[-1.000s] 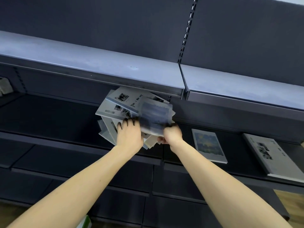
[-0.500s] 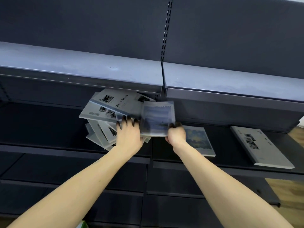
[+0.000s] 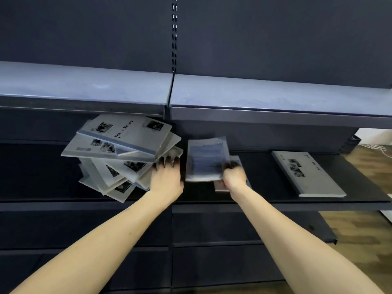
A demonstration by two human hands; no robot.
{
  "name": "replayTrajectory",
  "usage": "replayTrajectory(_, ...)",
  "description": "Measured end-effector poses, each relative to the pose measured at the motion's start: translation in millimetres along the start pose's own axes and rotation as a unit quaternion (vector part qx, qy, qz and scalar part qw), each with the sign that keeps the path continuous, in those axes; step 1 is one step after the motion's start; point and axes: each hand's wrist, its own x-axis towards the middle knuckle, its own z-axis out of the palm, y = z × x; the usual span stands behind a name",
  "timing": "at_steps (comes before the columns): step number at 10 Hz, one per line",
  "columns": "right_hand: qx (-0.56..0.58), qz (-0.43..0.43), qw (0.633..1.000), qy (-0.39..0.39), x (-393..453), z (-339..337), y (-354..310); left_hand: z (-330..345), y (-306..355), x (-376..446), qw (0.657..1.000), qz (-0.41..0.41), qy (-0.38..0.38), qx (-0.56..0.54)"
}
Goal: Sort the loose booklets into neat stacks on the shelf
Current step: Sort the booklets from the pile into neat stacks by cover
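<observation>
A messy fan of several grey booklets point(image 3: 121, 153) leans on the dark middle shelf point(image 3: 265, 194) left of the upright. My left hand point(image 3: 166, 177) rests on the right edge of that pile with fingers spread. My right hand point(image 3: 234, 177) grips a blue-covered booklet point(image 3: 206, 160) by its lower right corner and holds it just above another booklet point(image 3: 238, 166) lying flat on the shelf, mostly hidden beneath. A grey booklet point(image 3: 307, 174) with dark photos lies alone further right.
The upper shelf point(image 3: 84, 88) overhangs the pile closely, its front lip just above the top booklet. A slotted upright point(image 3: 174, 39) divides the two bays. Lower dark shelves point(image 3: 127, 230) sit below my arms. Wooden floor point(image 3: 364, 230) shows at the right.
My right hand has drawn the blue booklet out of the pile and carried it right, over the flat booklet. My left hand stays on the pile. The view has shifted right.
</observation>
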Motion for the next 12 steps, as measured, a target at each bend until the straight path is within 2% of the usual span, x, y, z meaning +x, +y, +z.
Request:
replayTrajectory(2, 0.025, 0.031, 0.999, 0.012, 18, -51, 25, 10, 41, -1, 0.999, 0.013, -0.034, 0.014)
replayTrajectory(5, 0.004, 0.050, 0.998, 0.029, 38, -92, 54, 19, 85, -1, 0.998, 0.013, -0.057, 0.012)
replayTrajectory(7, -0.039, 0.056, 0.997, 0.037, 50, -96, 66, 26, 93, 8, 0.998, 0.020, -0.056, 0.002)
replayTrajectory(9, -0.069, 0.059, 0.995, 0.029, 64, -88, 73, 39, 90, 26, 0.996, 0.019, -0.092, -0.008)
replayTrajectory(11, -0.159, 0.056, 0.985, 0.025, 79, -77, 75, 56, 85, 44, 0.993, 0.029, -0.109, -0.034)
replayTrajectory(12, -0.087, 0.064, 0.994, 0.028, 74, -70, 70, 63, 81, 52, 0.991, 0.032, -0.119, -0.052)
